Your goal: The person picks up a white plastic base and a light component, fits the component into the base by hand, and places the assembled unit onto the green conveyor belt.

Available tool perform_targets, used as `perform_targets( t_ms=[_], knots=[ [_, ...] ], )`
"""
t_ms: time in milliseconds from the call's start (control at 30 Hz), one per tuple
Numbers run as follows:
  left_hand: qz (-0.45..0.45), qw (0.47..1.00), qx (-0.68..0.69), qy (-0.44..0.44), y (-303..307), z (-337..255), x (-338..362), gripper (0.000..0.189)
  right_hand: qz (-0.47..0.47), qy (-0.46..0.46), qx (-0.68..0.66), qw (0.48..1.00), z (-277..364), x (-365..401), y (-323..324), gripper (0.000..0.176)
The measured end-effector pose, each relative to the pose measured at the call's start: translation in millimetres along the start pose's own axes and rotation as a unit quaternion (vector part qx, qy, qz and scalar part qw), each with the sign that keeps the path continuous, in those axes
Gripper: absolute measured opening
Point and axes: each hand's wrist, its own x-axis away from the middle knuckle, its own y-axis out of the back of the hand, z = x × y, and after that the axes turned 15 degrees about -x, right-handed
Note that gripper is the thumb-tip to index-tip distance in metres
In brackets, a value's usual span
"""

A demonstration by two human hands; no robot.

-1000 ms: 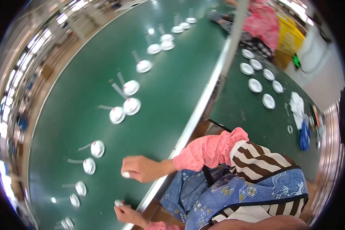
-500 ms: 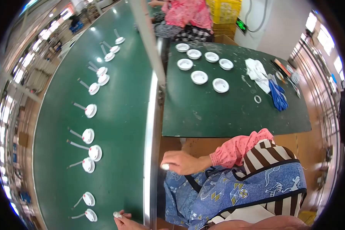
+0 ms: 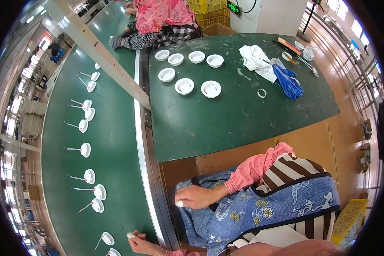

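Observation:
My left hand (image 3: pixel 143 244) rests at the near edge of the green conveyor belt (image 3: pixel 119 170), palm down, fingers loosely bent and apart, with a white wrap on one fingertip. It holds nothing that I can see. Nearest to it is a white round lamp-like piece (image 3: pixel 108 238) with a thin wire lead, lying a little apart from the fingers. My right hand (image 3: pixel 197 197) lies over the blue patterned apron (image 3: pixel 264 213) on my lap, its fingers curled closed and one tip wrapped in white. Several more such pieces, among them one white disc (image 3: pixel 100 192), lie along the belt.
A green side table (image 3: pixel 226 123) holds several white round cups (image 3: pixel 211 89), a white cloth (image 3: pixel 257 59), a blue glove (image 3: pixel 287 83) and a white ring (image 3: pixel 262 93). A pale post (image 3: pixel 102 51) stands between belt and table. Another person's gloved hand (image 3: pixel 116 42) is at the far belt.
The view has turned, so the table and post appear farther left. The white pieces on the belt sit lower in the view. Both hands keep nearly the same pose.

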Motion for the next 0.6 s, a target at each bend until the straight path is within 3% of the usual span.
perform_targets(
  t_ms=[133,167,267,367,467,567,600],
  knots=[
    [0.0,0.999,0.036,-0.019,-7.0,28.3,-11.3,0.044,0.039,0.005,-0.039,0.998,8.4,8.7,-17.9,0.016],
    [-0.002,0.998,0.049,-0.032,-6.6,24.4,-11.9,0.042,0.092,-0.011,-0.026,0.995,8.3,11.4,-19.3,0.018],
    [-0.005,0.999,0.03,-0.033,-8.4,31.3,-11.5,0.041,0.135,-0.016,-0.042,0.99,-6.7,21.5,-33.5,0.018],
    [0.009,0.998,0.039,-0.038,-8.6,35.9,-10.8,0.04,0.18,-0.069,-0.027,0.981,0.1,25.8,-36.9,0.02],
    [0.039,0.997,-0.06,-0.021,9.3,-11.8,6.5,0.041,0.196,-0.066,-0.021,0.978,-12.1,27.6,-44.3,0.021],
    [0.101,0.992,-0.069,0.041,10.5,2.8,0.9,0.032,0.172,-0.083,-0.043,0.981,-20.2,29.6,-48.2,0.021],
    [0.08,0.996,-0.037,0.014,5.9,10.5,-0.5,0.032,0.175,-0.09,-0.041,0.98,-23.5,30.1,-49.2,0.021]
  ],
)
